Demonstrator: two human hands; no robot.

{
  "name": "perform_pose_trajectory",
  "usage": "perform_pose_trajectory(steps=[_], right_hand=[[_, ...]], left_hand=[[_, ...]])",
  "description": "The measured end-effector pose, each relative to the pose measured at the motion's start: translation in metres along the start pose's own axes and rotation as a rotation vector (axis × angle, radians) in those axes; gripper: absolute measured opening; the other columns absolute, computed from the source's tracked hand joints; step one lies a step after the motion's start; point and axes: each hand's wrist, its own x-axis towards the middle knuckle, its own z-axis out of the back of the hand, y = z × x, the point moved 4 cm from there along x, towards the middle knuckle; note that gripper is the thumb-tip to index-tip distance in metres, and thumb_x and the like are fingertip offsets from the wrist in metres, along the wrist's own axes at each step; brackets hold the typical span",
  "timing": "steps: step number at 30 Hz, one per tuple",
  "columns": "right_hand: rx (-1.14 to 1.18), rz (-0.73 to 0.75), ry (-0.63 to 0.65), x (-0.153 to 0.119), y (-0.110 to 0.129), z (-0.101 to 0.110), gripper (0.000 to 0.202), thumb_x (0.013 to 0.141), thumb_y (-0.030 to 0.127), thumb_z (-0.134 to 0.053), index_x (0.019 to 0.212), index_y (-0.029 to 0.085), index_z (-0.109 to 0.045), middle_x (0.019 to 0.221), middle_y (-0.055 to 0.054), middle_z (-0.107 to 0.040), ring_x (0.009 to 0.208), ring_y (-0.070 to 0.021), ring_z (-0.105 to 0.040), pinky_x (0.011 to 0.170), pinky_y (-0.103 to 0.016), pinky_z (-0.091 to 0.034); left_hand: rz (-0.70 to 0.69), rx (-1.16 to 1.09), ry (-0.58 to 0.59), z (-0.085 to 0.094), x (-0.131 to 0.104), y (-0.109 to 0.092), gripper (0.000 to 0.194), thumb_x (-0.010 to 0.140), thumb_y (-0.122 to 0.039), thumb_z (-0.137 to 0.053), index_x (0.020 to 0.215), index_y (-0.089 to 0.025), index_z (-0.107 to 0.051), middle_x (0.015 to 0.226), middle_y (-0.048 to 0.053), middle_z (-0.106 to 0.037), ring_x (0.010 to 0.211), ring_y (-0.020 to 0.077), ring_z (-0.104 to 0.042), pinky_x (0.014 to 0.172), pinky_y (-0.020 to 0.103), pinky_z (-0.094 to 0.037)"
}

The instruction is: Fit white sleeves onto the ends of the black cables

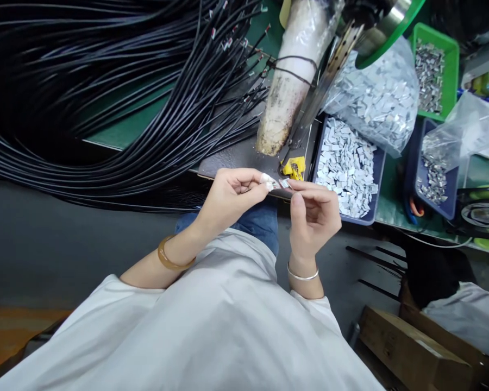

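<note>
My left hand (240, 190) is closed in a pinch, with white coverings on the tips of its thumb and index finger. What lies between those fingertips is too small to make out. Close beside it, my right hand (314, 214) pinches a small pale rectangular piece (284, 183) between thumb and index finger. The two sets of fingertips almost meet over the table's front edge. Just beyond them is a yellow part (295, 167) at the foot of a machine, below a plastic-wrapped white tube (291, 81).
Long black cables (155, 141) sweep across the left, their ends near the machine. A blue bin (377, 190) of pale pieces stands at right, a filled plastic bag (378, 92) behind it. Further right are a green tray (452, 76), another blue bin (452, 190) and cardboard boxes (411, 347) below.
</note>
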Motion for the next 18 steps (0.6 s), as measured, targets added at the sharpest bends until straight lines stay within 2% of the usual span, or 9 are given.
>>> perform_pose_trajectory(steps=[2, 7, 12, 14, 18], right_hand=[[-0.009, 0.009, 0.027, 0.002, -0.002, -0.002, 0.008, 0.093, 0.020, -0.062, 0.100, 0.026, -0.065, 0.104, -0.004, -0.076, 0.097, -0.0188, -0.075, 0.081, -0.036, -0.065], [-0.182, 0.257, 0.010, 0.005, 0.003, -0.006, 0.017, 0.089, 0.012, -0.064, 0.098, 0.026, -0.064, 0.106, -0.003, -0.078, 0.095, -0.0187, -0.076, 0.084, -0.037, -0.065], [-0.229, 0.372, 0.013, 0.007, 0.002, -0.009, 0.022, 0.086, 0.007, -0.065, 0.098, 0.026, -0.062, 0.109, -0.003, -0.078, 0.094, -0.0173, -0.077, 0.080, -0.031, -0.066], [-0.169, 0.324, 0.009, 0.007, -0.001, -0.009, 0.019, 0.087, 0.009, -0.064, 0.097, 0.026, -0.061, 0.112, -0.003, -0.077, 0.097, -0.0185, -0.077, 0.081, -0.034, -0.067], [-0.052, 0.094, 0.032, 0.010, -0.007, -0.010, 0.006, 0.094, 0.020, -0.058, 0.094, 0.026, -0.059, 0.127, -0.006, -0.072, 0.109, -0.0242, -0.075, 0.088, -0.048, -0.068]], left_hand=[[0.000, 0.005, 0.003, 0.000, 0.002, 0.001, 0.009, 0.071, -0.024, -0.078, 0.070, -0.015, -0.075, 0.060, -0.001, -0.064, 0.055, 0.0077, -0.054, 0.052, 0.018, -0.044], [-0.059, 0.021, -0.024, -0.003, 0.005, -0.003, 0.008, 0.071, -0.019, -0.077, 0.066, -0.014, -0.072, 0.058, -0.003, -0.061, 0.053, 0.0054, -0.048, 0.051, 0.017, -0.042], [-0.108, 0.039, -0.064, -0.006, 0.009, -0.008, 0.011, 0.074, -0.016, -0.073, 0.064, -0.014, -0.068, 0.055, -0.004, -0.054, 0.050, 0.0041, -0.042, 0.048, 0.016, -0.037], [-0.102, 0.077, -0.071, -0.006, 0.010, -0.008, 0.013, 0.074, -0.017, -0.074, 0.064, -0.014, -0.067, 0.055, -0.004, -0.051, 0.050, 0.0042, -0.039, 0.046, 0.017, -0.033], [-0.093, 0.153, -0.100, -0.005, 0.011, -0.009, 0.016, 0.075, -0.018, -0.073, 0.061, -0.015, -0.066, 0.053, -0.004, -0.044, 0.049, 0.0046, -0.033, 0.044, 0.019, -0.025]])
